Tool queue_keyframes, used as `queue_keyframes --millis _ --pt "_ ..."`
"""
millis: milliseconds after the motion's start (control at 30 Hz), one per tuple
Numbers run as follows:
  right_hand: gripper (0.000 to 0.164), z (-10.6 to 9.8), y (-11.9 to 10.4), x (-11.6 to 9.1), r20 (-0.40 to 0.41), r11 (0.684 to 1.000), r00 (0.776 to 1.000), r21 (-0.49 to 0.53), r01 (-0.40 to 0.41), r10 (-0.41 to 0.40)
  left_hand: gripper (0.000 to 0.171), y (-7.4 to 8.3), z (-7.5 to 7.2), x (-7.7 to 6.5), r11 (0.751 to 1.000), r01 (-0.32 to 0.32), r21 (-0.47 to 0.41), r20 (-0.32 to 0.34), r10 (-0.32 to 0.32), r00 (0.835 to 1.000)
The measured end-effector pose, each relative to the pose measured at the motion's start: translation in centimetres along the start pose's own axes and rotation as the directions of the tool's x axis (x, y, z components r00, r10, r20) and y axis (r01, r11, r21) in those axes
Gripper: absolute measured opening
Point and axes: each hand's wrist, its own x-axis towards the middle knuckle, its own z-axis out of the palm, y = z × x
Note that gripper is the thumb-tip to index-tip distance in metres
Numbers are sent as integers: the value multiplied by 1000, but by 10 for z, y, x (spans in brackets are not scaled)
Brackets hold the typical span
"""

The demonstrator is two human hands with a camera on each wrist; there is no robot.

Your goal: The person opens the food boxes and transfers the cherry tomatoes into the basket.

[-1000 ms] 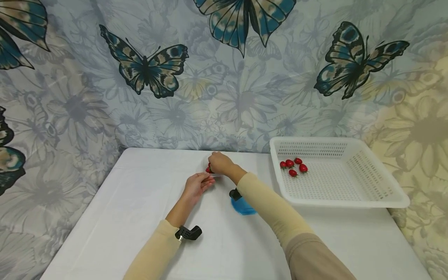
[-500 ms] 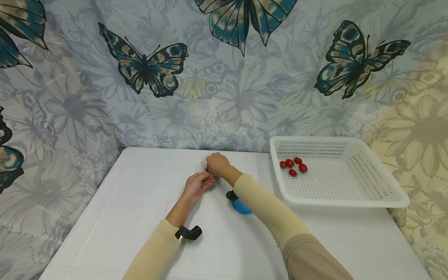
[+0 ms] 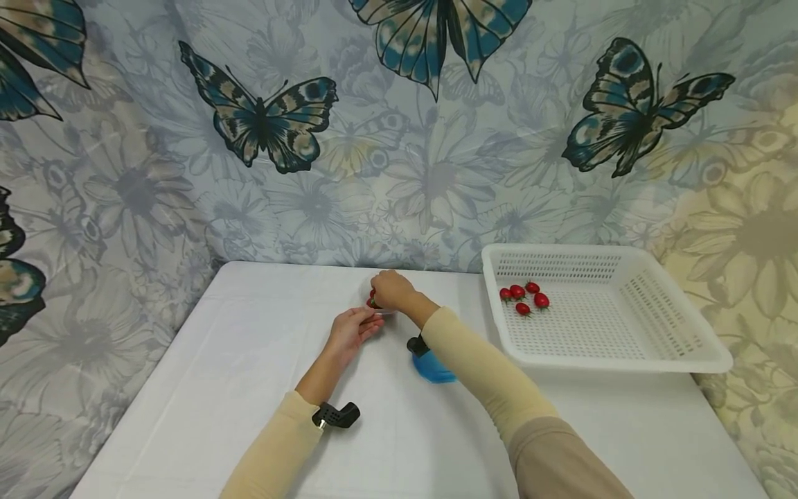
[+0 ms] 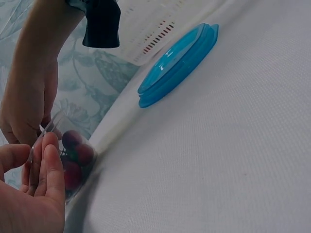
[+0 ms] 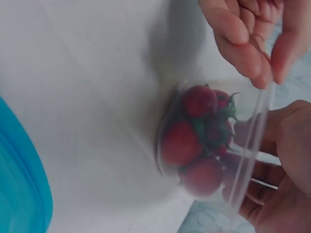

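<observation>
A clear plastic container [image 5: 249, 165] holding several small red tomatoes [image 5: 181, 143] with green stems stands near the table's back edge. My left hand [image 3: 349, 334] pinches its near rim between thumb and fingers. From the far side, my right hand [image 3: 393, 291] reaches into the container's mouth. In the right wrist view its fingers are spread and slightly bent beside the tomatoes, with none seen gripped. A blue lid [image 4: 177, 65] lies on the white cloth under the right forearm, partly hidden by it in the head view.
On the right stands a white perforated plastic basket [image 3: 623, 364] with several more red tomatoes [image 3: 522, 309] at its left side. A white cloth covers the table [image 3: 218, 360]. Behind it hangs a butterfly-patterned backdrop [image 3: 436, 173].
My right hand shifts slightly left, then back right, at the container's mouth. The left hand keeps its hold on the rim. The basket's tomatoes stay as they were.
</observation>
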Motion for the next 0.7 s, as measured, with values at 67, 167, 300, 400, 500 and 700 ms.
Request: queue_keyframes --millis 67,167,300,400,500,700 --pt "16 -3 2 0 -16 998 999 47 41 -40 11 1 0 0 1000 -3 0 -4 3 1000" --pt "18 -8 3 0 -16 989 994 100 113 -112 11 2 0 0 1000 -4 1 -8 4 1000" --pt "22 -11 1 -1 18 976 986 146 159 -164 9 3 0 1 1000 -1 -1 -10 1 1000" --pt "20 -9 -1 -3 35 975 986 162 154 -161 9 2 -1 1 1000 6 -2 -7 -6 1000" --pt "15 -6 -1 -4 35 977 987 151 151 -158 10 1 -2 1 1000 12 0 2 -12 1000" --pt "8 0 -1 -2 26 983 988 108 151 -154 12 0 -3 0 1000 9 6 13 -9 1000"
